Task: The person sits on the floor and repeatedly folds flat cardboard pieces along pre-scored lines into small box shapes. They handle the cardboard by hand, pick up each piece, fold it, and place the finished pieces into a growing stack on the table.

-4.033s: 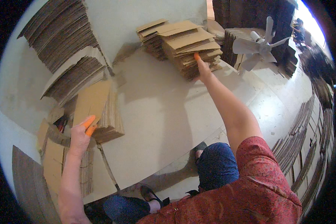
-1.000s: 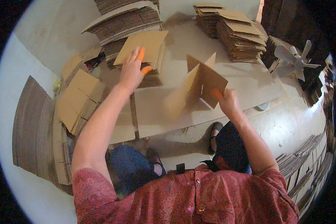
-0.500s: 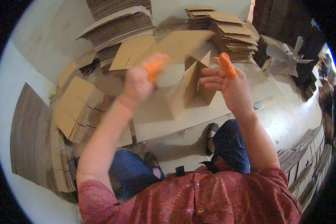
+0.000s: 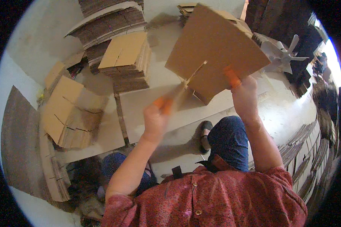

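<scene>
The slotted cardboard sheet (image 4: 219, 47) is now raised over the table (image 4: 134, 111), tilted with its broad face toward the wearer, and the right hand (image 4: 244, 96) has closed on its lower right edge, an orange finger cover (image 4: 232, 77) against that face; this puts both hands on cardboard at once, the slot opening toward the left hand (image 4: 156, 118). The left fingers appear to pinch a thin edge-on piece (image 4: 179, 91) just by the slot's mouth, though blur leaves it unclear whether the two interlock. Half a second earlier the right hand is empty, fingers spread beside crossed pieces standing on the table; now the sheet covers most of that spot, while the stack of slotted sheets (image 4: 124, 51) remains on the left
</scene>
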The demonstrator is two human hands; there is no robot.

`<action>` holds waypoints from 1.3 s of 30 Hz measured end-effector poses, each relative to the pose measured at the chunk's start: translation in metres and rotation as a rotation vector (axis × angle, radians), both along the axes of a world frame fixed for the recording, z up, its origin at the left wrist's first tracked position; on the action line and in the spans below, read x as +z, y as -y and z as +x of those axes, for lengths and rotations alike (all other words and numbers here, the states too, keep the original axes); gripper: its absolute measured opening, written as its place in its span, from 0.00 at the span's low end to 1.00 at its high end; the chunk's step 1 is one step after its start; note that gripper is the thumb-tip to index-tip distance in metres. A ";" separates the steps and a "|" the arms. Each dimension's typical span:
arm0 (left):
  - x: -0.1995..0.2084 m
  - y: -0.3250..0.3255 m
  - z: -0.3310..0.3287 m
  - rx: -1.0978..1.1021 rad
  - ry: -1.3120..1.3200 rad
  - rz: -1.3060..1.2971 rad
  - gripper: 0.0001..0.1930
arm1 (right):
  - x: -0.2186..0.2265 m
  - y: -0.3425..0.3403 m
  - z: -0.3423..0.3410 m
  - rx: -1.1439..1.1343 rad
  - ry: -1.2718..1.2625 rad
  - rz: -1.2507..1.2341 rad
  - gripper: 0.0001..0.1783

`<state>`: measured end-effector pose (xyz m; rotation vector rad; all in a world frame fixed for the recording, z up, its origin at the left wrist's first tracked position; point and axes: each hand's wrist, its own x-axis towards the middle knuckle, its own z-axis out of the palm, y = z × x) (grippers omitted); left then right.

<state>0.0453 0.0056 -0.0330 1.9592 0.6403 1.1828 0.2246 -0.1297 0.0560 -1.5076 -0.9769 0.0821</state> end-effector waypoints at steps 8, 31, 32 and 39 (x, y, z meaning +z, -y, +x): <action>0.004 0.004 -0.008 -0.062 -0.074 0.112 0.10 | -0.019 0.003 -0.006 0.087 0.027 -0.131 0.09; -0.012 0.014 0.001 -0.314 -0.044 -0.050 0.31 | -0.064 0.022 0.003 -0.129 0.258 0.172 0.19; -0.012 0.015 0.006 -0.395 0.006 -0.076 0.31 | -0.057 0.015 0.016 -0.223 0.210 0.196 0.20; -0.024 0.057 0.031 -0.712 -0.066 -0.173 0.43 | -0.072 0.000 0.014 0.387 -0.386 -0.357 0.27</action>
